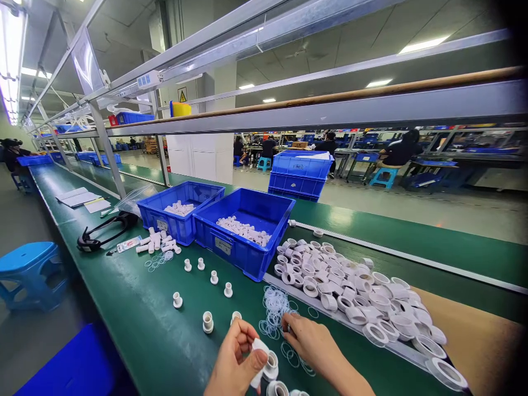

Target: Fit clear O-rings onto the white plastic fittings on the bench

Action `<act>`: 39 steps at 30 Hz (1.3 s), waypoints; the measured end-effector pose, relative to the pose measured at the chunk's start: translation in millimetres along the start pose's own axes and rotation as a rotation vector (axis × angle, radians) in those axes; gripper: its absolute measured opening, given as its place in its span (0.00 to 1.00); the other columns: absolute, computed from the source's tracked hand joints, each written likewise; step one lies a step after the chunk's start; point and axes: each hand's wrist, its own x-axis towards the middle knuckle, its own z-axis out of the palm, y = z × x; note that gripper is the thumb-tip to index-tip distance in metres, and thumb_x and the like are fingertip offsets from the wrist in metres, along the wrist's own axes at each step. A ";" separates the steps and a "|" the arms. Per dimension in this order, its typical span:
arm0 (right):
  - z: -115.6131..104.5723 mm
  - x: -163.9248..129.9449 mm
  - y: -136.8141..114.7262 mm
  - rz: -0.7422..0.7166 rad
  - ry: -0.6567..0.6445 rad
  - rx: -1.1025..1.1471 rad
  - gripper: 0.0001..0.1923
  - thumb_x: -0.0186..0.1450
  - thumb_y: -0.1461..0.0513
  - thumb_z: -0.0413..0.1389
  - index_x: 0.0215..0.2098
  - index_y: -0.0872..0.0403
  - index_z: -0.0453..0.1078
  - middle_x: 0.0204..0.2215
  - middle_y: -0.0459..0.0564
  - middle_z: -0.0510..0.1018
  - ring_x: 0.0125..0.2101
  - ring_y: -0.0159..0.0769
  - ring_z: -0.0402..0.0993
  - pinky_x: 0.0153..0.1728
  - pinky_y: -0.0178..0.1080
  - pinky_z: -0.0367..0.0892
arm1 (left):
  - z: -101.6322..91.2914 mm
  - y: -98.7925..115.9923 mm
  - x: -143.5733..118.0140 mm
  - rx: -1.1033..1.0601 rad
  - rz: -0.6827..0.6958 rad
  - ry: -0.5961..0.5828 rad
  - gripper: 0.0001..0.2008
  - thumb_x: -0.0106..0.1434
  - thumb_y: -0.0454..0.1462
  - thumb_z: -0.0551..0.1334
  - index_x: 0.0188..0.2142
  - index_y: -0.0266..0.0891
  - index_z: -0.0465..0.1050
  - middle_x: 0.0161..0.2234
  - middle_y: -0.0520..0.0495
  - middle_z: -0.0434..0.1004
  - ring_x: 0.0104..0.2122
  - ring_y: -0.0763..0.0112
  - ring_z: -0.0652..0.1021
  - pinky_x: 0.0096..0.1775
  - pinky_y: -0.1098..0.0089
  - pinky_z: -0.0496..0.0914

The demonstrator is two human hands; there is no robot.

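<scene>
Two bare hands work at the near edge of the green bench [136, 330]. The left hand [235, 363] has its grip closed on a small white plastic fitting [259, 357], pinched between thumb and fingers. The right hand [317, 344], just to its right, presses its fingertips into a scatter of clear rubber rings [274, 313]. Whether it has hold of a ring cannot be told. A heap of white caps [350, 291] lies farther right.

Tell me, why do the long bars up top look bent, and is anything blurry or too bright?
Head view: the wide lens bows the overhead rails and stretches the corners; the ceiling lamp at far left glares white; the left hand holding a white fitting is sharp, while the far-right edge darkens.
</scene>
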 end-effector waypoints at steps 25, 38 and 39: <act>-30.1 -13.5 6.4 -0.010 0.183 0.361 0.11 0.70 0.56 0.46 0.35 0.50 0.68 0.28 0.45 0.75 0.27 0.36 0.70 0.27 0.36 0.55 | 0.7 -14.9 5.9 -0.078 -0.017 -0.028 0.30 0.52 0.50 0.72 0.46 0.36 0.65 0.37 0.46 0.67 0.36 0.68 0.75 0.42 0.66 0.70; -63.8 -46.5 -39.0 -0.345 -0.042 0.755 0.14 0.69 0.53 0.50 0.30 0.51 0.65 0.28 0.43 0.70 0.30 0.31 0.63 0.32 0.33 0.56 | -1.2 -15.9 5.3 0.022 0.060 -0.063 0.24 0.55 0.47 0.70 0.45 0.34 0.71 0.36 0.42 0.76 0.36 0.66 0.76 0.39 0.67 0.72; -63.8 -46.3 -38.2 -0.356 -0.052 0.739 0.13 0.69 0.54 0.50 0.30 0.51 0.65 0.28 0.42 0.70 0.29 0.31 0.63 0.31 0.33 0.55 | -1.0 -15.3 5.1 -0.004 0.066 -0.047 0.25 0.55 0.48 0.70 0.46 0.34 0.71 0.36 0.41 0.76 0.35 0.65 0.76 0.39 0.66 0.73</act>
